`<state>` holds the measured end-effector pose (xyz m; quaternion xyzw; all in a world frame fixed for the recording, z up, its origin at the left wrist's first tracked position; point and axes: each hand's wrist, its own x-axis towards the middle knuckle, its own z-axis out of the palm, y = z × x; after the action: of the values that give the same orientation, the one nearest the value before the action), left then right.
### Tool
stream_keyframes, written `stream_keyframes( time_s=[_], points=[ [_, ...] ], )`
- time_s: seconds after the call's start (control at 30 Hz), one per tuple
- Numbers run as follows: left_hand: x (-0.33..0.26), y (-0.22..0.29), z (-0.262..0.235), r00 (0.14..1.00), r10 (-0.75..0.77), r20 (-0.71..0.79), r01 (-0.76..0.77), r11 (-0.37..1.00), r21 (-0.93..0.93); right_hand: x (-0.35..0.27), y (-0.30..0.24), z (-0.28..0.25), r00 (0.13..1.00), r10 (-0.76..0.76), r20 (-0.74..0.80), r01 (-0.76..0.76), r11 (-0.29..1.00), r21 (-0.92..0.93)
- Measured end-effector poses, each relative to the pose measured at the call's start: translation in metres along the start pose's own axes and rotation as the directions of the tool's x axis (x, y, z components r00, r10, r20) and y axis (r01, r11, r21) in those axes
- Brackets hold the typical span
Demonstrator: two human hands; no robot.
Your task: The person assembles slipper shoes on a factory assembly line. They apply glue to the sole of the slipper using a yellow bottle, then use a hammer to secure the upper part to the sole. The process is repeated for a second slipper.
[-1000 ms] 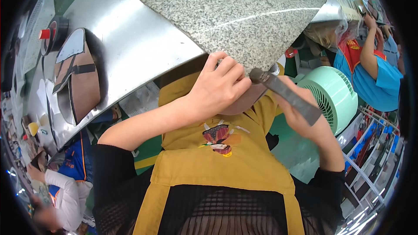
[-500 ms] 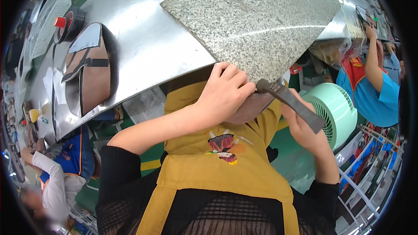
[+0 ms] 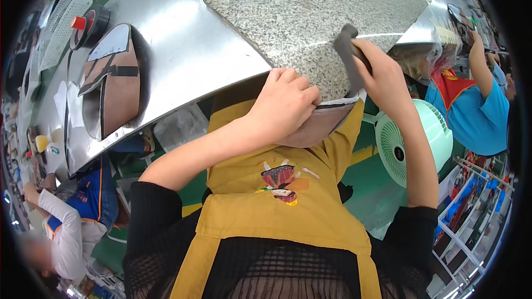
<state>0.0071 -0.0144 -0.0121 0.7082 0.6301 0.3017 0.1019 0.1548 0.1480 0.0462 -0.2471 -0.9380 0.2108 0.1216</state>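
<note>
My left hand [image 3: 288, 99] has its fingers curled over the top of a brown leather-like piece [image 3: 318, 129], pinning it against the near edge of the speckled stone slab [image 3: 310, 22]. The piece hangs over my lap, and a pale lining strip shows along its upper edge. In my right hand [image 3: 385, 77] is a dark grey hammer [image 3: 348, 55], raised above the slab's near right corner. The hammer's handle is mostly hidden by my fingers.
A folded brown leather piece with black straps [image 3: 119, 86] stands on the metal table [image 3: 183, 61] at left. Behind it are a black tape roll [image 3: 98, 25] and a white basket [image 3: 64, 16]. A mint-green fan [image 3: 413, 138] is at right. Co-workers sit on both sides.
My right hand has swung the hammer up and away from the leather piece, turning its head toward the slab. The left hand keeps its hold, shifting only slightly.
</note>
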Motion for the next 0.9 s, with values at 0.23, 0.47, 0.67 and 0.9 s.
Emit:
stream_keyframes(
  time_s=[0.23, 0.47, 0.67, 0.9],
  points=[
    [-0.020, 0.002, -0.010, 0.998, 0.024, 0.060, -0.013, 0.984, -0.178, 0.002, -0.005, 0.012, 0.967, -0.228, -0.116, 0.184, 0.934, -0.306],
    [-0.023, -0.008, -0.019, 0.961, 0.158, 0.228, -0.085, 0.949, -0.303, -0.084, -0.058, 0.049, 0.968, -0.194, 0.161, 0.203, 0.978, -0.040],
    [-0.007, -0.034, -0.032, 0.736, 0.335, 0.589, -0.160, 0.931, -0.329, -0.094, -0.058, 0.052, 0.973, -0.178, 0.145, 0.152, 0.973, 0.175],
    [0.026, -0.004, -0.073, 0.462, 0.293, 0.837, -0.043, 0.950, -0.309, -0.091, -0.056, 0.042, 0.974, -0.138, 0.177, 0.044, 0.891, 0.452]
  ],
)
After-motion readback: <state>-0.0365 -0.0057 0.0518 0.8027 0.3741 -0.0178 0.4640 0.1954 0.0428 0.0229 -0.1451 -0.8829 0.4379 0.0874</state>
